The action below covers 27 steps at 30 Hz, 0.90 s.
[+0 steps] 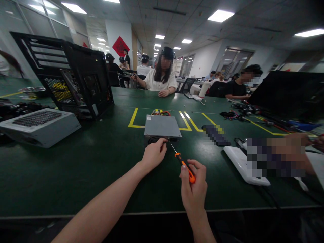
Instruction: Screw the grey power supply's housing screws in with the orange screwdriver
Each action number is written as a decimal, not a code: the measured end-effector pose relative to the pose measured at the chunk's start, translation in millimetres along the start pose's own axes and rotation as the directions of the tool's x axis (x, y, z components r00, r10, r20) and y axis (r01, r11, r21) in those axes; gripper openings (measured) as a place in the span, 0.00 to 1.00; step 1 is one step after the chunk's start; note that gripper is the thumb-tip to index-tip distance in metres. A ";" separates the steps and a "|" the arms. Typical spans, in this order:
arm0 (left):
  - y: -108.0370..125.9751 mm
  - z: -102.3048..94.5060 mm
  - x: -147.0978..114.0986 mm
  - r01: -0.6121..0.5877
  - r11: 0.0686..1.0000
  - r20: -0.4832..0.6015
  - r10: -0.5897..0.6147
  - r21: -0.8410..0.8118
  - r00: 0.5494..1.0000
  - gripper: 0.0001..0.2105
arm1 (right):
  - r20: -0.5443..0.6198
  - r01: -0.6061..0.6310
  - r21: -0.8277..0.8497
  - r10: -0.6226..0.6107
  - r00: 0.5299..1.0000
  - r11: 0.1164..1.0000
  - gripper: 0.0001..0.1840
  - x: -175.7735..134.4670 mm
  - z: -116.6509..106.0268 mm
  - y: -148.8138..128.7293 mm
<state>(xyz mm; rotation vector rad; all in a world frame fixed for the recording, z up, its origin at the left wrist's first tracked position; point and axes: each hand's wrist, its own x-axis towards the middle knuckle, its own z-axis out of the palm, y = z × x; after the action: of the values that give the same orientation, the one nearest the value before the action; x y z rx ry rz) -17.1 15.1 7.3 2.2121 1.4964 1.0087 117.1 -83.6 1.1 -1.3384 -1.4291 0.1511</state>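
Note:
A grey metal computer power supply lies on the green table straight ahead, its fan grille side facing me and bundled cables at its back. My left hand rests against its front face, thumb and fingers closed together by the upper edge. Whatever those fingertips hold, if anything, is too small to make out. In my right hand is a screwdriver with an orange and black handle. Its thin shaft slants up and left, and the tip ends at the power supply's front edge, close to my left fingertips.
On the left stand a black computer case and another power supply. To the right lie a dark blurred phone-like object, a white power bank-like object and cables. A person sits opposite; another person's hand is at right.

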 end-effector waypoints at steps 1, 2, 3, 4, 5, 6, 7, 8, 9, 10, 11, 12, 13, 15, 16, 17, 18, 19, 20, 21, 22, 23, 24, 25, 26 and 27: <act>0.1 0.0 -0.1 0.001 1.000 -0.002 -0.001 -0.003 1.000 0.11 | -0.022 0.036 -0.011 -0.037 0.999 0.999 0.11 0.1 0.4 0.2; 0.3 -0.1 -0.1 0.003 1.000 -0.004 -0.003 -0.006 1.000 0.11 | -0.038 0.093 -0.029 -0.094 0.995 0.995 0.10 0.7 0.8 0.6; 0.3 -0.1 0.0 0.005 1.000 -0.003 -0.005 -0.009 1.000 0.11 | -0.051 0.149 -0.050 -0.151 0.987 0.988 0.09 1.6 1.3 1.0; 0.4 -0.2 0.0 0.005 1.000 -0.003 -0.005 -0.010 1.000 0.11 | -0.061 0.190 -0.066 -0.194 0.979 0.980 0.09 2.6 1.8 1.5; 0.3 -0.3 0.1 0.004 1.000 -0.002 -0.004 -0.009 1.000 0.11 | -0.073 0.208 -0.068 -0.213 0.974 0.976 0.10 3.5 2.4 2.2; 0.3 -0.5 0.2 0.000 1.000 0.000 0.000 -0.008 1.000 0.11 | -0.088 0.202 -0.054 -0.206 0.974 0.978 0.11 4.2 3.1 3.0; 0.2 -0.6 0.3 -0.003 1.000 0.002 0.003 -0.008 1.000 0.11 | -0.104 0.187 -0.029 -0.189 0.977 0.982 0.12 4.7 3.7 4.0; 0.1 -0.7 0.3 -0.004 1.000 0.003 0.004 -0.006 1.000 0.11 | -0.118 0.174 0.001 -0.173 0.978 0.985 0.14 4.9 4.4 5.0; 0.0 -0.7 0.3 -0.003 1.000 0.003 0.003 -0.002 1.000 0.11 | -0.132 0.177 0.029 -0.171 0.976 0.984 0.15 4.9 4.9 6.1; 0.0 -0.7 0.3 -0.001 1.000 0.003 0.001 0.003 1.000 0.11 | -0.143 0.198 0.046 -0.190 0.971 0.979 0.16 4.9 5.1 7.2; -0.1 -0.6 0.2 0.002 1.000 0.004 -0.002 0.010 1.000 0.11 | -0.151 0.235 0.040 -0.227 0.962 0.971 0.17 4.8 5.2 8.0; -0.1 -0.4 0.1 0.004 1.000 0.004 -0.004 0.017 1.000 0.11 | -0.155 0.283 0.011 -0.278 0.948 0.959 0.17 4.8 4.9 8.6; 0.0 -0.2 0.1 0.005 1.000 0.004 -0.005 0.025 1.000 0.11 | -0.151 0.329 -0.030 -0.330 0.932 0.944 0.16 4.9 4.5 8.8; 0.1 0.3 0.0 0.008 0.999 0.004 -0.008 0.038 1.000 0.12 | -0.118 0.377 -0.093 -0.387 0.915 0.921 0.15 5.0 3.2 8.3; 0.2 0.5 0.1 0.010 0.999 0.003 -0.011 0.041 1.000 0.12 | -0.097 0.383 -0.105 -0.392 0.915 0.918 0.14 5.1 2.7 7.8; 0.2 0.7 0.2 0.012 0.999 0.002 -0.012 0.042 1.000 0.12 | -0.076 0.388 -0.106 -0.397 0.915 0.915 0.14 5.1 2.3 7.1; 0.3 0.8 0.2 0.013 0.999 0.002 -0.013 0.040 1.000 0.12 | -0.057 0.398 -0.105 -0.405 0.913 0.911 0.14 5.2 2.0 6.5; 0.3 0.8 0.3 0.012 0.999 0.001 -0.012 0.038 1.000 0.12 | -0.039 0.414 -0.105 -0.420 0.907 0.904 0.14 5.2 1.8 6.0; 0.3 0.8 0.3 0.010 0.999 0.002 -0.010 0.035 1.000 0.12 | -0.024 0.438 -0.106 -0.443 0.896 0.893 0.14 5.2 1.9 5.5; 0.4 0.8 0.2 0.008 0.999 0.004 -0.009 0.032 1.000 0.12 | -0.012 0.462 -0.101 -0.465 0.885 0.881 0.15 5.2 2.0 5.1; 0.4 0.6 0.2 0.009 0.999 0.007 -0.009 0.031 1.000 0.12 | -0.010 0.475 -0.086 -0.478 0.878 0.876 0.16 5.2 2.2 4.5; 0.4 0.5 0.1 0.011 0.999 0.010 -0.011 0.031 1.000 0.12 | -0.012 0.477 -0.063 -0.479 0.878 0.876 0.18 5.1 2.3 3.9; 0.5 0.3 0.1 0.013 0.999 0.013 -0.013 0.031 1.000 0.12 | -0.016 0.472 -0.040 -0.472 0.881 0.881 0.20 5.1 2.5 3.2; 0.6 0.1 0.1 0.015 0.999 0.015 -0.016 0.030 1.000 0.12 | -0.015 0.465 -0.026 -0.465 0.885 0.885 0.20 5.1 2.6 2.5; 0.7 -0.1 0.2 0.018 0.999 0.016 -0.018 0.028 1.000 0.12 | -0.014 0.458 -0.027 -0.459 0.888 0.888 0.21 5.1 2.7 1.8; 0.8 -0.3 0.2 0.019 0.999 0.017 -0.020 0.026 1.000 0.12 | -0.013 0.453 -0.042 -0.454 0.891 0.891 0.20 5.2 2.6 1.3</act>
<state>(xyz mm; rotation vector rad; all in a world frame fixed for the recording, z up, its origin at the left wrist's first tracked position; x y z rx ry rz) -16.7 15.0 8.1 2.2139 1.5286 0.9669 117.3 -77.7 2.3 -0.9962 -1.6928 -0.2010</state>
